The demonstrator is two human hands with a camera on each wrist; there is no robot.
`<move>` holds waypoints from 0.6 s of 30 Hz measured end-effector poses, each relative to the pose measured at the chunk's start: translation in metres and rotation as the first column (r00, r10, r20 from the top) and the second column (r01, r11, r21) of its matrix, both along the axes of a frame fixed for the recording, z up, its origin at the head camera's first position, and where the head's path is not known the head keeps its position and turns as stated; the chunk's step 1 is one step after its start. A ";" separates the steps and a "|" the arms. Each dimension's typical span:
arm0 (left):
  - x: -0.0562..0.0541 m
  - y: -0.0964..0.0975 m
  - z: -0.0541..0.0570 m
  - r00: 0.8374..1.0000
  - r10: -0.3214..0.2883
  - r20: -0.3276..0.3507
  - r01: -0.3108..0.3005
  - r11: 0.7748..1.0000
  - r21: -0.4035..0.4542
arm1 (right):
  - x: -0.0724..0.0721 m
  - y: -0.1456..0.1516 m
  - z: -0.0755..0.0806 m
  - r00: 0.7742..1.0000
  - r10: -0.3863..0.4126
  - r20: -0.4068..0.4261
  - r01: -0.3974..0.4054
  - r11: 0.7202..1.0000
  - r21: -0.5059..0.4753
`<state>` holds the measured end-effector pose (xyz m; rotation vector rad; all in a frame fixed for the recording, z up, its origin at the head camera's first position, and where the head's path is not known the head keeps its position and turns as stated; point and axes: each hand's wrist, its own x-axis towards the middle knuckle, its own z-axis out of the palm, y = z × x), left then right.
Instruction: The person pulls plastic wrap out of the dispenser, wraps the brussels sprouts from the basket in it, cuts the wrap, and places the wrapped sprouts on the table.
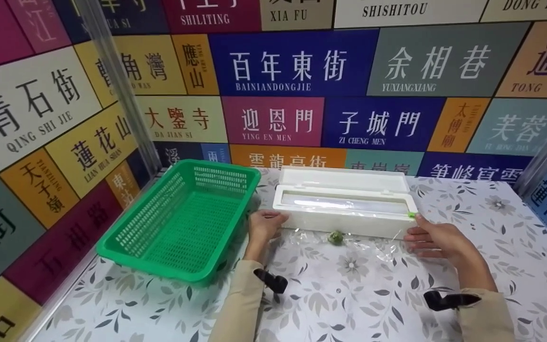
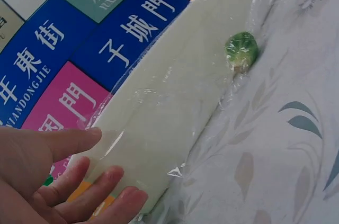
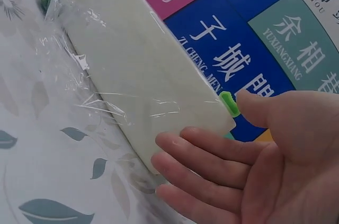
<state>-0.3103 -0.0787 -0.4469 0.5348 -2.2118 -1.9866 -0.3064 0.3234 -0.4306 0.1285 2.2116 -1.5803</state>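
A long white cling film dispenser box (image 1: 344, 224) stands with its lid raised. Clear cling film (image 2: 151, 113) hangs down its front face and lies crumpled along the table. A green Brussels sprout (image 1: 335, 237) sits at the foot of the box, among the film; whether it is fully wrapped cannot be told. My left hand (image 1: 266, 227) is at the box's left end, fingers loosely extended, slightly apart from each other. At the right end, my right hand (image 1: 437, 239) has its fingers stretched by the front face and its thumb beside a bright green slider (image 3: 229, 104).
A green perforated plastic basket (image 1: 178, 268) stands to the left of the box. The table is covered with a leaf-and-flower patterned cloth (image 1: 349, 308). Behind it rises a wall (image 1: 292, 61) of coloured panels with Chinese lettering.
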 end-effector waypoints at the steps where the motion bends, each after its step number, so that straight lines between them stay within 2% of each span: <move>1: 0.000 0.000 0.000 1.000 -0.009 0.010 0.009 1.000 0.008 | 0.000 -0.001 -0.001 1.000 -0.001 0.005 0.001 1.000 -0.012; 10: -0.004 0.001 -0.004 0.998 -0.019 0.053 0.012 0.991 0.132 | 0.000 -0.011 -0.004 0.998 -0.064 -0.010 0.062 0.991 -0.116; 15: -0.007 0.005 -0.008 1.000 0.011 -0.003 -0.011 0.988 0.154 | 0.000 -0.015 -0.008 0.993 -0.119 -0.010 0.117 0.983 -0.142; 18: -0.008 0.009 -0.009 0.998 0.046 -0.048 -0.035 0.978 0.205 | 0.000 -0.016 -0.008 0.991 -0.136 -0.016 0.133 0.981 -0.145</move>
